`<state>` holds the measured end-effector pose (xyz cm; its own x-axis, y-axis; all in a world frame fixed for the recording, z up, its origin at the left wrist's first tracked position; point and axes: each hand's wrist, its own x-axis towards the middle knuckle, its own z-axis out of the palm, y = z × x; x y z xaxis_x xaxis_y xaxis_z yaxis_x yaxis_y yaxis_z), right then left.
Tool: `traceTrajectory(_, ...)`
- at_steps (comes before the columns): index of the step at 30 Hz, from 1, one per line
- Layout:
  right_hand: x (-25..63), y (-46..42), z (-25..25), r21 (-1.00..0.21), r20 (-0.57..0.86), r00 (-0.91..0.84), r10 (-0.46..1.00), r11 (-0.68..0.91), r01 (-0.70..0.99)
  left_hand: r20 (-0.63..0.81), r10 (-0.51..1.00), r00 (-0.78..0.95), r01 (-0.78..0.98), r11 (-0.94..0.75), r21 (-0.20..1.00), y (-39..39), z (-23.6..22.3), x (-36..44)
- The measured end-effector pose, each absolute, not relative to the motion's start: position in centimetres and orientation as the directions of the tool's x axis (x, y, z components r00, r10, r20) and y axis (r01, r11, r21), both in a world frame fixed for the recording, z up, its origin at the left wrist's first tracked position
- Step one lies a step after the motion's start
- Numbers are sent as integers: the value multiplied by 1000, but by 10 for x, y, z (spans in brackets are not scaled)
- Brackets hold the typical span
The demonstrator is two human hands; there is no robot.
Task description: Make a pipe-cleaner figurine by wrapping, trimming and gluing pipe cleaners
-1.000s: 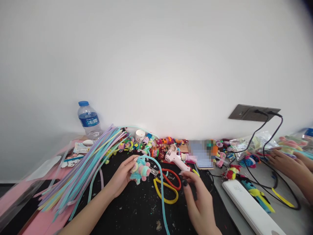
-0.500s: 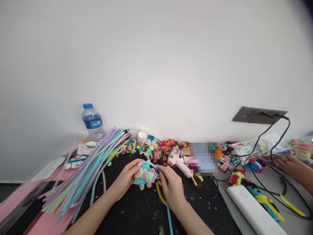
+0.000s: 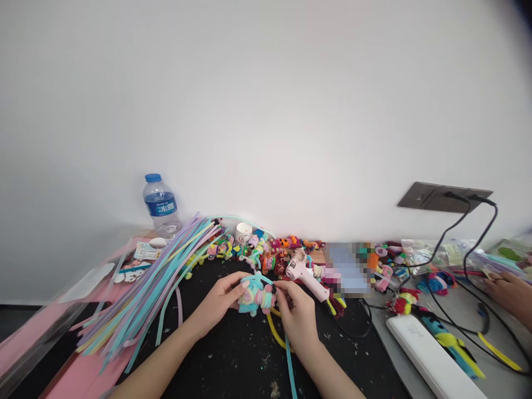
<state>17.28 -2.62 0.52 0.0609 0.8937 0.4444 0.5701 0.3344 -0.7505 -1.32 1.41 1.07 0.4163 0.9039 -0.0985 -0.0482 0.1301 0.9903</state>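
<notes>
A small pastel figure of fuzzy pipe cleaners [image 3: 254, 295], in light blue, pink and pale yellow, is held up over the black mat [image 3: 233, 360]. On its left side my left hand [image 3: 224, 299] is closed with thumb and fingers around it. My right hand [image 3: 296, 310] pinches at its right end, where a small dark piece shows; the fingertips partly cover it. Below my right hand a light blue pipe cleaner [image 3: 290, 360] hangs down, and a yellow strip [image 3: 274, 332] curves on the mat.
A bundle of pastel pipe cleaners [image 3: 158, 288] lies left, before a water bottle [image 3: 160, 205]. Behind the hands are a pink glue gun [image 3: 307, 279], a paper cup [image 3: 243, 233] and several fuzzy figures. At right are a white power bank [image 3: 432, 354], black cables and another person's hand [image 3: 505, 291].
The figure has turned in my hands, and its pink-eared end now faces differently. Both hands shifted slightly right with it. The other person's hand at right has moved a little.
</notes>
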Motion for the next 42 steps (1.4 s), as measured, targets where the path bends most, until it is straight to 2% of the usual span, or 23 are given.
traceTrajectory(8, 173, -24, -1, -852, 365, 145, 920, 267, 449, -116, 893, 435, -5, 131, 991, 14, 10, -15)
traceTrajectory(13, 174, -26, -1, -875, 358, 184, 916, 260, 409, -141, 869, 474, 31, 144, 989, 14, 8, -16)
traceTrajectory(27, 171, -26, -2, -750, 458, 53, 887, 354, 559, -108, 909, 401, -20, 127, 992, 16, 10, -15)
traceTrajectory(42, 175, -23, 6, -678, 497, -89, 863, 450, 581, -115, 932, 343, -7, 125, 992, 17, 8, -16)
